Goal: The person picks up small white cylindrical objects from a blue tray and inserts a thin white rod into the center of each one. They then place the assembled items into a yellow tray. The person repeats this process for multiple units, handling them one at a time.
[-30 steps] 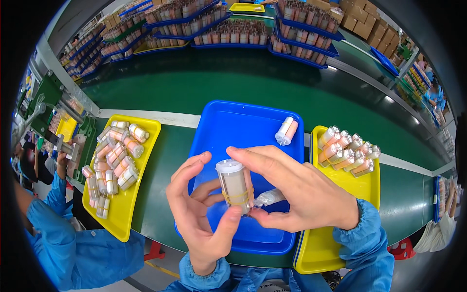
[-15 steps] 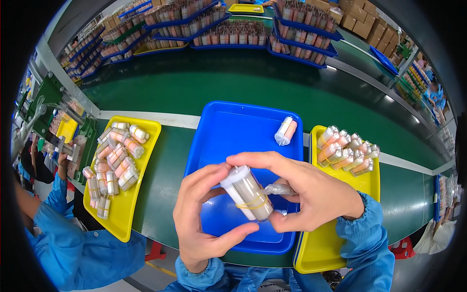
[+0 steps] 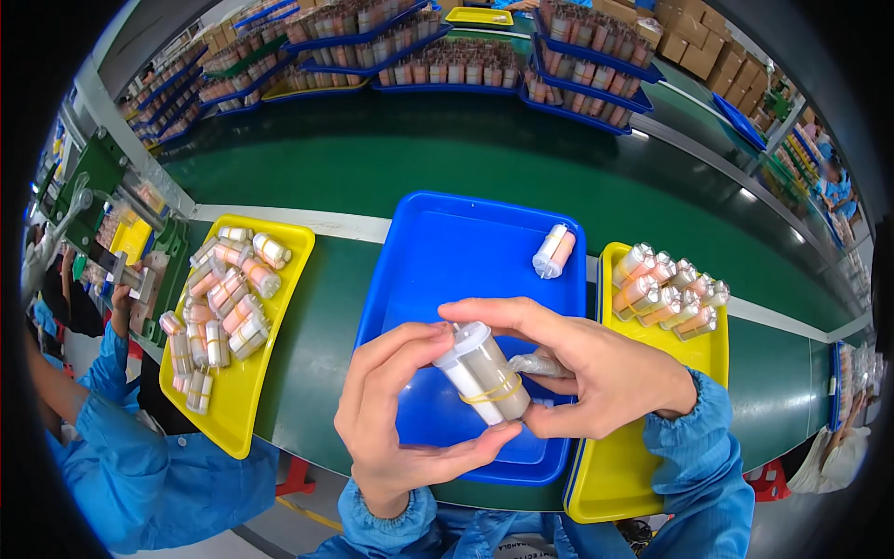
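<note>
Over the blue tray (image 3: 419, 233), both hands hold a clear plastic cylinder (image 3: 484, 377) with a white end cap, grey and white tubes inside, and a yellow band around it. It is tilted, cap toward the upper left. My left hand (image 3: 386, 410) has its fingertips at the cap and its thumb at the lower end. My right hand (image 3: 591, 368) reaches over with the index finger at the cap and the thumb near the base. A crumpled clear plastic piece (image 3: 542, 365) is tucked in the curled right fingers. A similar cylinder (image 3: 555, 252) lies in the tray's far right corner.
Jumbled cylinders fill a yellow tray (image 3: 247, 391) on the left. Another yellow tray (image 3: 605, 475) on the right holds a neat cluster of them (image 3: 670, 291). Loaded blue trays (image 3: 596, 98) are stacked at the back. A co-worker's blue sleeve (image 3: 121, 447) is at the left.
The cylinder has turned slightly in my hands, showing more of its white cap and white tube. My left thumb has moved right and up against its lower end. The view has shifted slightly.
</note>
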A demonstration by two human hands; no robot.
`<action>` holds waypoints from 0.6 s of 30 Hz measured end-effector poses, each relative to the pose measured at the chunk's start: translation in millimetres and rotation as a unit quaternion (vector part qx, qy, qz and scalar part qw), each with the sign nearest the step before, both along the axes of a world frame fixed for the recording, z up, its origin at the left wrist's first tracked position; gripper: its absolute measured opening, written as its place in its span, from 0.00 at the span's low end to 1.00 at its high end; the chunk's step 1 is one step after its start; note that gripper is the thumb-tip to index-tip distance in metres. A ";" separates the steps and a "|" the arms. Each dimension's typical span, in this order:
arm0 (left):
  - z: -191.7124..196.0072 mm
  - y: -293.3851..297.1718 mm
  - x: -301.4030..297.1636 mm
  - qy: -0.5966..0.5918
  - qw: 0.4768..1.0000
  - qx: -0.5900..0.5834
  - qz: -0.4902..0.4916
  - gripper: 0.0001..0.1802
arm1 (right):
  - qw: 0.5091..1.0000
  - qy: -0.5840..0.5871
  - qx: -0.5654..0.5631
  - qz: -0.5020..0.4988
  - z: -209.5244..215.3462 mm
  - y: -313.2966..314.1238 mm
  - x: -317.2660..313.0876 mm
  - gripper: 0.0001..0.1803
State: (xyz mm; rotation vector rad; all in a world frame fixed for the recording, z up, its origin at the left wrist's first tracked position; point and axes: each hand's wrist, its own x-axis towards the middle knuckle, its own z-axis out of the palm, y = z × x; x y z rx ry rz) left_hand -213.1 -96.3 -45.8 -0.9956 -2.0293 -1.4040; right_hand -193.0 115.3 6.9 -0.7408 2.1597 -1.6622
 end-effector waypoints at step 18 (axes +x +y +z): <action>3.1 1.8 1.4 0.018 0.996 0.089 0.005 0.41 | 0.999 0.034 -0.031 0.009 -1.6 -3.2 1.7 0.43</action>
